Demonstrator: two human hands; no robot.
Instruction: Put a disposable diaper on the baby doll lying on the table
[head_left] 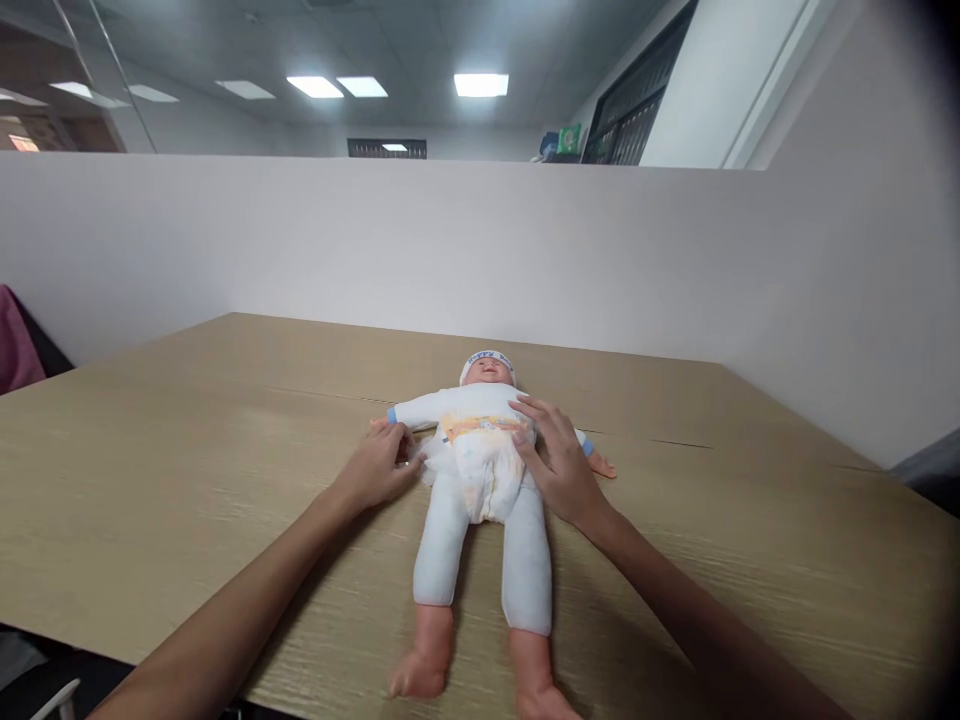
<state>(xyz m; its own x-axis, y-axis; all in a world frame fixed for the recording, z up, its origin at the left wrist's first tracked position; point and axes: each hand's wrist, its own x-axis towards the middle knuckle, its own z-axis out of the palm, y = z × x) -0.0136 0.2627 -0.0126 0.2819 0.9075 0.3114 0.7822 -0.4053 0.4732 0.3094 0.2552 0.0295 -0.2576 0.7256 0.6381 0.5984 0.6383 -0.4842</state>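
A baby doll in a white suit lies face up on the table, its feet towards me. Around its hips is a white diaper with an orange patterned waistband across the belly. My left hand is at the diaper's left side, thumb and fingers pinched on its thin, whitish side wing, which sticks out from the hip. Against the diaper's right edge and the doll's belly rests my right hand, fingers stretched out and apart. That hand covers the diaper's right side and part of the doll's arm.
The wooden table has a seam running across it behind the doll. A pale partition wall stands along its far edge. Part of a white chair shows at the lower left, and a dark pink cloth at the far left.
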